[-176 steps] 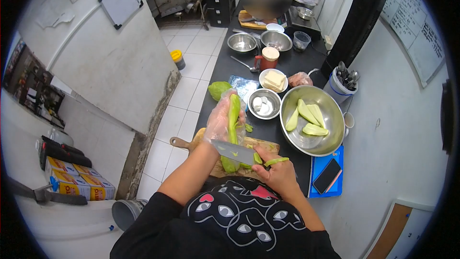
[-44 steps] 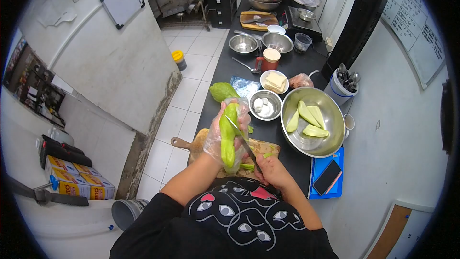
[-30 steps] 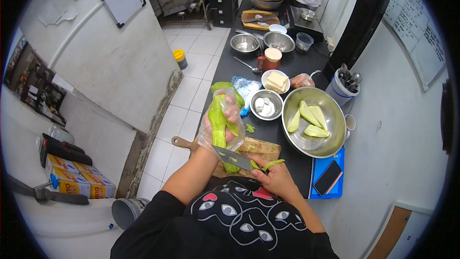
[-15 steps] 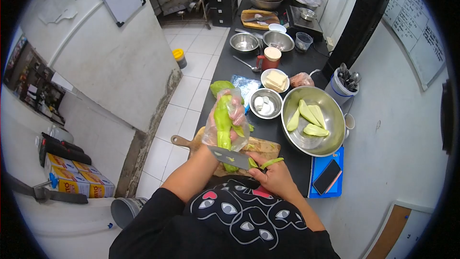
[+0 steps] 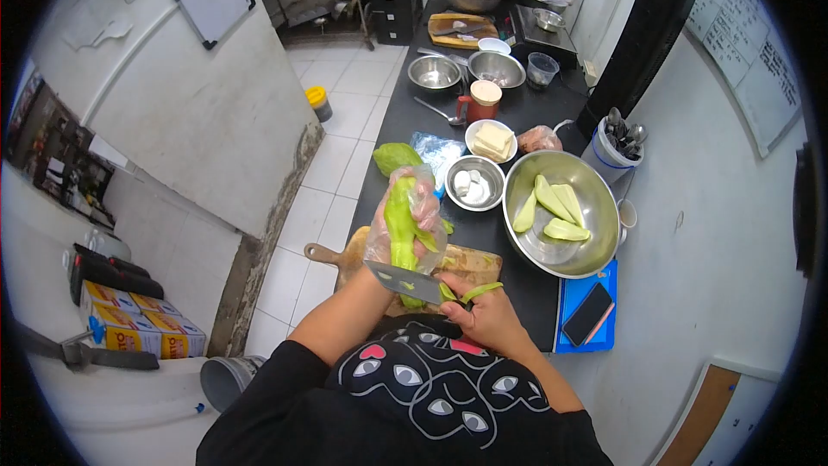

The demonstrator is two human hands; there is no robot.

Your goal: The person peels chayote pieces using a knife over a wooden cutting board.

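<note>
My left hand (image 5: 424,205), inside a clear plastic glove or bag, is closed around a light green chayote (image 5: 399,220) above the wooden cutting board (image 5: 473,266). A wide-bladed knife (image 5: 401,280) is gripped in my right hand (image 5: 485,316). Its blade lies across the near end of the chayote, close to my left wrist. A strip of green peel (image 5: 481,291) rests on my right fingers. Beyond my left hand sits another chayote (image 5: 397,157). Peeled chayote pieces (image 5: 565,230) lie in the large steel bowl (image 5: 606,250) to the right.
Near the big bowl stand a small steel bowl (image 5: 474,200) with white pieces and a bowl of pale blocks (image 5: 492,140). Behind them are a red mug (image 5: 479,107) and more steel bowls. A phone (image 5: 589,314) lies on a blue folder at right.
The view has shifted slightly. Both hands, the knife and the chayote keep nearly the same positions relative to each other.
</note>
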